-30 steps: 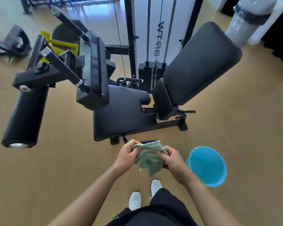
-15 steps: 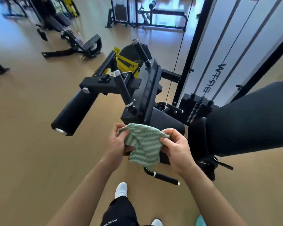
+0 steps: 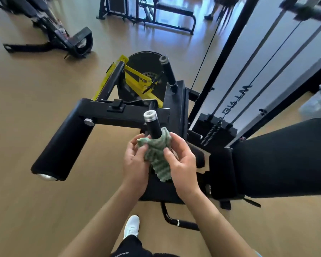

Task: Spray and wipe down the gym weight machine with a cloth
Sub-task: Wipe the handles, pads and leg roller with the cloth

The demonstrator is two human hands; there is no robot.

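A green-and-white striped cloth [image 3: 158, 156] is wrapped around the base of a black grip handle [image 3: 153, 125] with a silver end cap on the black weight machine [image 3: 119, 114]. My left hand [image 3: 135, 160] pinches the cloth's left side and my right hand [image 3: 182, 160] holds its right side, both just below the handle. The cloth's tail hangs down between my hands. No spray bottle is in view.
A black roller pad [image 3: 63, 145] juts out to the left. The backrest pad [image 3: 282, 156] fills the right, with the weight stack [image 3: 213, 130] and cables behind. A second handle [image 3: 168, 71] rises farther back. Other gym machines [image 3: 63, 34] stand on the wooden floor.
I have stepped closer and my view has tilted up; the blue bucket has left the frame. Both hands lifted the cloth forward and wrapped it around the near handle.
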